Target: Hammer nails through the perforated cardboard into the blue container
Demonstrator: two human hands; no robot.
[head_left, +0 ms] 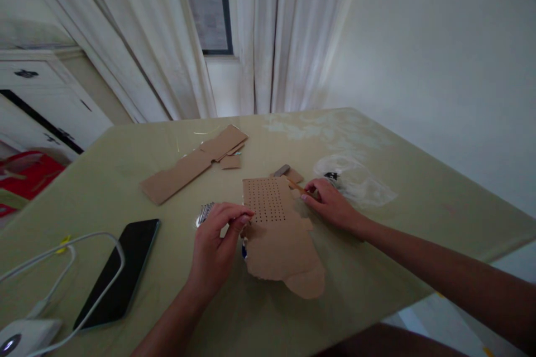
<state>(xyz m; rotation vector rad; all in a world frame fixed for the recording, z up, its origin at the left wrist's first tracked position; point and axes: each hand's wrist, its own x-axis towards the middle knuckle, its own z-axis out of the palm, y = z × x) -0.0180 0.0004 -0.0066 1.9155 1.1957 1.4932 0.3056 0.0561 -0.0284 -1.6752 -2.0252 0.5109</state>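
Observation:
A brown piece of cardboard [278, 251] lies in front of me, its upper part dotted with rows of small dark holes. At its left edge my left hand [218, 240] is closed in a pinch over the cardboard; whatever is between the fingertips is too small to make out. Beside that hand, several thin metal nails [205, 213] lie in a cluster. My right hand [329, 201] rests at the cardboard's right side, fingers closed on the wooden handle of a small hammer [298, 187]. The grey head appears just beyond the cardboard's top edge.
Long cardboard strips [184, 173] lie at the back left, and a crumpled clear plastic bag [360, 181] at the right. A black phone [121, 273] and a white charger [29, 337] with a looping cable occupy the front left. Curtains [288, 33] hang behind the table [402, 268].

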